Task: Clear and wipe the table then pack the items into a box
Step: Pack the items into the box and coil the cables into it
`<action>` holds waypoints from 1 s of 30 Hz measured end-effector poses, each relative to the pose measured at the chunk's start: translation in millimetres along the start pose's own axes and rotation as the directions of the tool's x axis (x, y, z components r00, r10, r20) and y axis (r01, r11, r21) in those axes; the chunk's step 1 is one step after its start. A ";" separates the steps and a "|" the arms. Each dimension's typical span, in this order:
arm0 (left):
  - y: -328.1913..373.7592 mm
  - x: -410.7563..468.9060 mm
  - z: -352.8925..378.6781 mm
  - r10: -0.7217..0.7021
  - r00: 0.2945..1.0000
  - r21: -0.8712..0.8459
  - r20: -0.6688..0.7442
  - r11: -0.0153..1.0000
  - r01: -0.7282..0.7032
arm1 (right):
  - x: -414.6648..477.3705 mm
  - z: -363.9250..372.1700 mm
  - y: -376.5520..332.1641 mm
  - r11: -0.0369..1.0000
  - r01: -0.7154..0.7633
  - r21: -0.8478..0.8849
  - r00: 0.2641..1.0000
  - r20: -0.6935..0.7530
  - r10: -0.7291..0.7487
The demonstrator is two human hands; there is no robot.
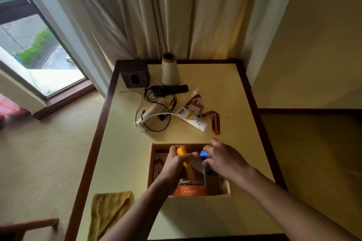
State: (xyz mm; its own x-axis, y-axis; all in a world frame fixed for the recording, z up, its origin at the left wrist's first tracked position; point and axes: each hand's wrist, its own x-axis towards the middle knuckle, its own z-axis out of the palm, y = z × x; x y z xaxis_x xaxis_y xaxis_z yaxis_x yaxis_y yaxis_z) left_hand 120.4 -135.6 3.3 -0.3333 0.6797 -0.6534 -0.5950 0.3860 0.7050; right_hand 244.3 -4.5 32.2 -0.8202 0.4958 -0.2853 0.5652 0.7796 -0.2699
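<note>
Over the box (151,170), at the near middle of the table (235,94), both hands are at work. The left hand (174,164) curls round an orange item (181,151); the right hand (223,159) grips a blue item (204,155). Both items sit within the box walls, above an orange carton (188,190) already lying inside.

We judge packing begun, not finished. Still out on the far half, close together:
- remote (176,89)
- black cables (156,96)
- white cable (139,107)
- white tube (193,118)
- orange lanyard (215,123)

A vase (170,70) and a dark cube (135,76) stand at the far edge; we cannot tell whether they get packed. A yellow cloth (109,209) lies at the near left corner. We cannot tell whether wiping is done.
</note>
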 end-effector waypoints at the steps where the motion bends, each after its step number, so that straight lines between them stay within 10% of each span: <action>1: -7.4 2.3 -0.7 0.015 0.999 0.100 -0.045 0.995 -0.010 | 1.6 4.7 -0.9 0.991 0.042 -0.128 0.999 0.012 -0.041; 9: -21.7 8.4 -16.5 0.024 0.998 0.156 -0.061 0.988 -0.014 | 16.5 12.9 -3.4 0.751 0.187 -0.634 0.980 0.169 -0.101; 26: -29.2 13.7 -19.5 0.119 0.991 0.181 -0.061 0.978 -0.106 | -6.3 34.4 -1.4 0.821 0.286 -0.494 0.925 0.365 -0.102; 30: -24.3 12.4 -18.0 0.128 0.982 0.112 -0.140 0.987 -0.112 | -6.0 43.2 30.1 0.993 0.062 -0.100 0.973 -0.217 -0.083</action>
State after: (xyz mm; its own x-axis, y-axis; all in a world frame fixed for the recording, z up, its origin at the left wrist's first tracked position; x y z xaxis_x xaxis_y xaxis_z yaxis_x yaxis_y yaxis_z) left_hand 117.6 -147.7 -26.9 -0.5058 0.6290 -0.5903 -0.4684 0.3744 0.8003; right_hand 270.1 -0.6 -13.9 -0.8639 0.5006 -0.0558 0.5013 0.8434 -0.1935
